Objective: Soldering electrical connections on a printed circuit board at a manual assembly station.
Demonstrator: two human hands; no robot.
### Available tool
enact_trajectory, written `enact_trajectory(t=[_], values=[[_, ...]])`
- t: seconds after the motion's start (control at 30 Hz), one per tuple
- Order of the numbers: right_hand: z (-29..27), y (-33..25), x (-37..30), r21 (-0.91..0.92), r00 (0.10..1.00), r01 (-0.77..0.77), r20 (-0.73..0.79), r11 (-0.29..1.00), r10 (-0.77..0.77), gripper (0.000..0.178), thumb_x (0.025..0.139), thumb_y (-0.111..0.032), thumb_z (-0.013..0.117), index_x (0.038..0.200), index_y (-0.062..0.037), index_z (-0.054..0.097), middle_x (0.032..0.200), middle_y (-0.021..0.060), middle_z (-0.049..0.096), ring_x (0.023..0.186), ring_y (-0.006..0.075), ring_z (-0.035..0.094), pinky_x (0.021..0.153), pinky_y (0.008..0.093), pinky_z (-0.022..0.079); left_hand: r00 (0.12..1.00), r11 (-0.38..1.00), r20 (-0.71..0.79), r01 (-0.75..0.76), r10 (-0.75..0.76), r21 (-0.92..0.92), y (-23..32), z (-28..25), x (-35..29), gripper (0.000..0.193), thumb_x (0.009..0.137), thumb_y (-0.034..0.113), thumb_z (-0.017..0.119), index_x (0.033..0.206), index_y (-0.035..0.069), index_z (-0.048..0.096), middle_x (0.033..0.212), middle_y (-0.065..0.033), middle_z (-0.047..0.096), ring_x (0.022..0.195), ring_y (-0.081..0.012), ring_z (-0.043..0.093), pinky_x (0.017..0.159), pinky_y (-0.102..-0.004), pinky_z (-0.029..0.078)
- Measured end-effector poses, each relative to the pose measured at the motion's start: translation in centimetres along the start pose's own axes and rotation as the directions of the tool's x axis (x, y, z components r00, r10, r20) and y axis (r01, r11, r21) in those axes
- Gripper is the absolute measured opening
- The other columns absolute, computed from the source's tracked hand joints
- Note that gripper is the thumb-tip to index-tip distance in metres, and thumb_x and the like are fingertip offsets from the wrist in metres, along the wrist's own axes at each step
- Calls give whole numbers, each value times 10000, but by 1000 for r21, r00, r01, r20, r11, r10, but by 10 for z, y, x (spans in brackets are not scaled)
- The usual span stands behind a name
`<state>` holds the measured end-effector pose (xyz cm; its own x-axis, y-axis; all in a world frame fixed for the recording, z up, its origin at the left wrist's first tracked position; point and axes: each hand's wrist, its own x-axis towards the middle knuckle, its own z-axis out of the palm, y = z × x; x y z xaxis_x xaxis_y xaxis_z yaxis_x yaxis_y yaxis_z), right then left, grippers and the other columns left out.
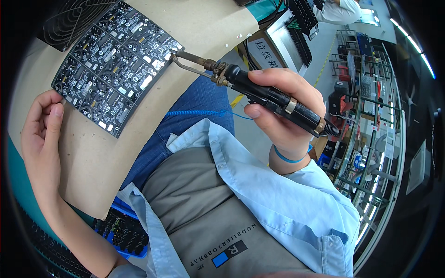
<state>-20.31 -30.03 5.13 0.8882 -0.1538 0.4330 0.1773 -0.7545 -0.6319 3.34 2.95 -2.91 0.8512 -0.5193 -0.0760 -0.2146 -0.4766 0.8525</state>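
A black circuit board panel (111, 65), divided into several like sections full of small parts, lies on brown sheet covering the bench. My left hand (42, 127) is at its near left corner, fingers curled, with the index fingertip against the board's edge. The thumb tip sits just off the edge. My right hand (289, 104) is closed around the black handle of a soldering iron (273, 99) with a thin metal feed tube beside its barrel. The iron's tip meets the board near its right corner, next to shiny metal pads. Its exact contact point is too small to make out.
A round wire fan guard (76, 21) stands behind the board. A blue coiled cord (197, 112) runs across my lap. Right of the bench are a cardboard box (264, 51) and black racks (301, 44); shelving (366, 116) stands beyond. A blue bin (125, 231) of black parts is below.
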Motion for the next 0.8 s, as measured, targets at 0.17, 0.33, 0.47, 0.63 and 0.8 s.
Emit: enact_trajectory(t=[0.17, 0.33, 0.47, 0.63, 0.8], values=[[0, 0, -1, 8, 1000, -15, -2, 1000, 15, 396, 738, -53, 894, 1104, 19, 761, 1004, 156, 782, 826, 236, 764, 728, 298, 596, 1000, 1000, 4, 2, -2, 1, 0, 0, -1, 282, 1079, 211, 649, 1255, -8, 675, 1107, -13, 670, 1032, -75, 606, 945, -229, 460], [1, 2, -1, 5, 1000, 16, 2, 1000, -16, 400, 741, -50, 891, 1112, 20, 759, 1011, 156, 780, 825, 235, 757, 727, 298, 592, 1000, 1000, -2, 5, -5, -10, -2, 1, -1, 290, 1079, 218, 653, 1258, -9, 675, 1109, -14, 671, 1032, -75, 609, 945, -230, 461], [1, 3, -5, 25, 1000, -11, -8, 1000, 11, 408, 741, -49, 891, 1119, 24, 756, 1015, 159, 781, 826, 237, 757, 730, 299, 593, 1000, 1000, -9, 0, -1, -8, -3, 2, -3, 291, 1079, 219, 651, 1258, -9, 675, 1109, -14, 671, 1034, -75, 610, 947, -227, 461], [-1, 3, -4, 5, 1000, 9, -11, 1000, -9, 409, 739, -47, 893, 1117, 27, 756, 1019, 162, 783, 829, 238, 762, 732, 300, 596, 1000, 1000, 8, 12, -12, -5, -1, 0, -1, 289, 1082, 213, 646, 1262, -11, 673, 1108, -15, 672, 1040, -72, 611, 948, -225, 463], [0, 2, -2, 1, 999, 37, 6, 999, -37, 407, 740, -48, 894, 1115, 28, 756, 1021, 162, 784, 827, 238, 761, 731, 300, 597, 1000, 1000, -5, 11, -11, 2, 1, 1, -1, 285, 1083, 205, 642, 1262, -15, 671, 1110, -16, 670, 1042, -71, 612, 946, -222, 463]])
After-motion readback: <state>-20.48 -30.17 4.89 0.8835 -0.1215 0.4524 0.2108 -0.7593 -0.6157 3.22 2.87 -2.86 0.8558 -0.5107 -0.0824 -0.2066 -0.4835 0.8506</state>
